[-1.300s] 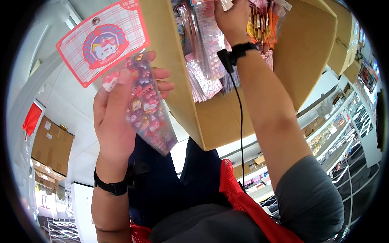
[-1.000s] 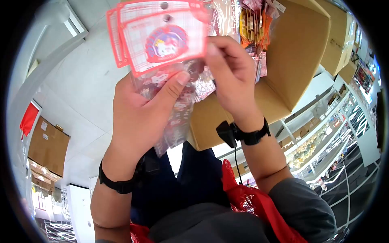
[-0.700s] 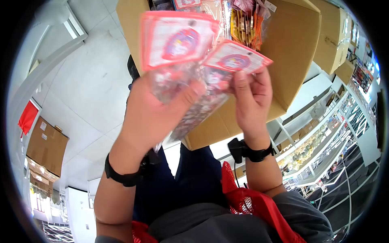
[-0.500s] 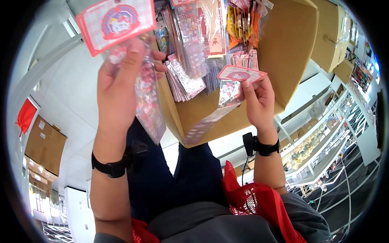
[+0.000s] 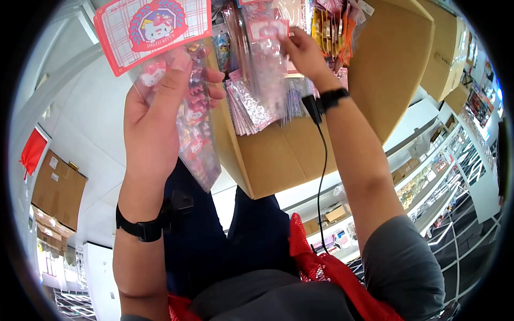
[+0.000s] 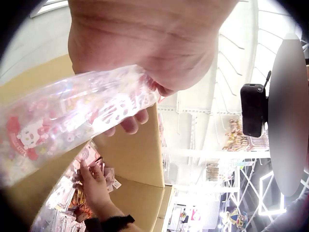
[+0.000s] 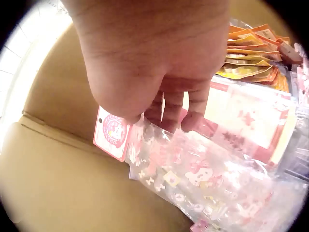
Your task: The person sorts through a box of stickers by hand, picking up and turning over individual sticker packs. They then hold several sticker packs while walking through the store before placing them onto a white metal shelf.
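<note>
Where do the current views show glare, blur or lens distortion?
Head: curved dark border, bowed shelving at right, blurred packet in right hand; left wrist: white glare on plastic packet in left hand; right wrist: glare on clear wrapping, dark corners.

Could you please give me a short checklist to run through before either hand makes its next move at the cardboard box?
1. Left hand grips the clear plastic sticker pack with a pink-bordered header card: ok.
2. That header's printed front faces the head camera: ok.
3. Number of packs in the left hand: cannot tell, they would overlap.
4. Right hand holds a second clear pack with a pink-edged card over the open brown cardboard box: ok.
5. Second pack free of the packs beneath it: cannot tell, clear plastic overlaps there.
6. Thin black cable away from both packs: ok, it hangs from the right wrist.
</note>
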A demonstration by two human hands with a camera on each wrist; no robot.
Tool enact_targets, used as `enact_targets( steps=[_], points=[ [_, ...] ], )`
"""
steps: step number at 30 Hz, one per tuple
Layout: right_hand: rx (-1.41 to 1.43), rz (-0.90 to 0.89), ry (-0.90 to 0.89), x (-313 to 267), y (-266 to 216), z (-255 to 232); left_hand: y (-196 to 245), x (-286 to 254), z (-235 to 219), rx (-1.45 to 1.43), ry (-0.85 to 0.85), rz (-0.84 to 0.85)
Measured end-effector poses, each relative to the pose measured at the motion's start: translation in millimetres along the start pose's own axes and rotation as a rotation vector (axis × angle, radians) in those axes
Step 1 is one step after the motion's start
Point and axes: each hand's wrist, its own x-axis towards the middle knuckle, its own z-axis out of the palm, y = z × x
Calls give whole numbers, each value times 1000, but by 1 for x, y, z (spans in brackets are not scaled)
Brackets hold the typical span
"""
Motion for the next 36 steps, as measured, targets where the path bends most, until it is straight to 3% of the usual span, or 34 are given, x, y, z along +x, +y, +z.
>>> enact_targets(
  steps=[2, 4, 6, 9, 12, 13, 14, 15, 16, 17, 19, 23, 25, 27, 31, 36],
  points=[
    [-19, 9, 135, 29, -25, 10, 2, 1, -4, 1, -2, -18],
    [-20, -157, 91, 76, -8, 6, 4, 1, -8, -9, -15, -30],
    [-223, -190, 166, 99, -15, 9, 10, 1, -12, -109, -63, -40],
    [-192, -41, 199, 113, -31, 5, 16, -1, -13, -145, -77, -55],
    [-530, -369, 616, 101, -28, 9, 18, -2, -6, -75, -75, -46],
    [-322, -318, 645, 84, -50, 12, 20, -3, -2, -44, -77, -40],
    [-114, -254, 531, 60, -72, 11, 19, -4, 3, -37, -86, -49],
    [119, -330, 366, 30, -89, 14, 16, -5, 8, -29, -93, -55],
    [507, -250, 35, -4, -119, 8, 12, -5, 13, -21, -99, -59],
    [602, -274, -142, -35, -132, 9, 0, -5, 17, 92, -58, 5],
    [591, -321, -35, -103, -172, 17, -2, -10, 40, 101, -119, -43],
    [618, -198, 103, -157, -151, 1, -23, -23, 72, 114, -257, -33],
    [555, -103, 192, -176, -139, -22, -30, -25, 76, 112, -214, -13],
    [513, -39, 151, -189, -117, -43, -38, -24, 74, 41, -121, -69],
    [385, 7, 28, -181, -87, -61, -42, -12, 50, -97, -104, -64],
    [221, 46, -185, -105, -30, -50, -29, -6, 34, -63, -26, -12]
  ],
)
